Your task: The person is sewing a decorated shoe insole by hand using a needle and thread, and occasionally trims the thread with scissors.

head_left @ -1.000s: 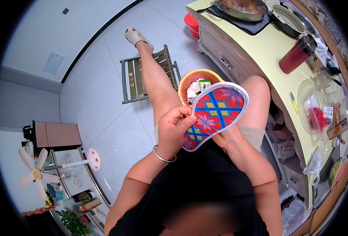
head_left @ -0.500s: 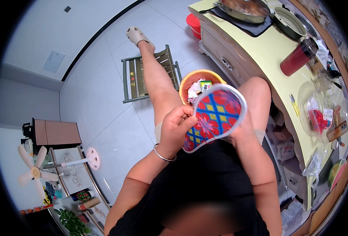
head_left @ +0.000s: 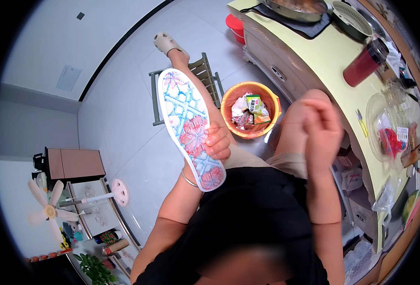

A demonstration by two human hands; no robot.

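My left hand (head_left: 218, 141) grips the edge of a long embroidered insole (head_left: 184, 118), fingers curled over its right side. The insole stands up in front of my leg, showing a pale face with blue lattice and red-pink flower stitching inside a white rim. Off to the right, above my bent knee, my right hand (head_left: 323, 126) is raised and blurred by motion. Its fingers look pinched together; whatever is in them is too small to make out. A faint thin line like a thread seems to run between the two hands.
Between my legs stands a yellow-rimmed bin (head_left: 225, 114) with wrappers inside. My outstretched leg crosses a slatted folding stool (head_left: 202, 71). On my right, a pale yellow counter (head_left: 331, 71) holds a red flask (head_left: 364, 64), a pan (head_left: 295, 10) and a clear plastic container (head_left: 378, 116).
The insole has turned from its bright red-and-blue face to the paler one and moved left, upright. My right hand has left the insole and swung out to the right.
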